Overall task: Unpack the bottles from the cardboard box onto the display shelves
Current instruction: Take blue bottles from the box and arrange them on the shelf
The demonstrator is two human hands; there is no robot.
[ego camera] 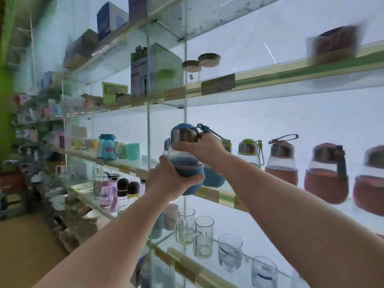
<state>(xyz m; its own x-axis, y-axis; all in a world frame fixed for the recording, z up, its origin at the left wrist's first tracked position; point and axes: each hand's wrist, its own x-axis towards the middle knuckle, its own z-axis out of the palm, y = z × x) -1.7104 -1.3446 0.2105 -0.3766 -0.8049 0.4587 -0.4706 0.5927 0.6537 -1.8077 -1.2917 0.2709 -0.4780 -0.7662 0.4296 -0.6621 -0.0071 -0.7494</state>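
Two hands hold one blue bottle (pixel 188 161) in front of the glass display shelf (pixel 207 193). Our left hand (pixel 172 177) is wrapped around the blue sleeve at the bottom of the bottle, with the thumb at the front. Our right hand (pixel 199 149) is curled around the neck, just under the metal cap, and its strap loop (pixel 209 130) stands up at 1 o'clock from the cap.

The bottle is in the air, just before the front edge of the shelf, not resting on it. Behind it, at 3 o'clock, stands another blue bottle (pixel 214 176), partly hidden by the right wrist. Further at 3 o'clock we see a green-capped bottle (pixel 250 151) and then three red bottles (pixel 282 163), near each other in a row.

The writing cannot be read: the price tags (pixel 218 84) on the shelf edges are blurred, and the print on the green box (pixel 155 69) at 12 o'clock is too soft to tell.

On the lower shelf, at 5 o'clock, stand glass mugs (pixel 203 235). At 9 o'clock of the held bottle the glass shelf shows a bare part up to the teal cups (pixel 133 151).
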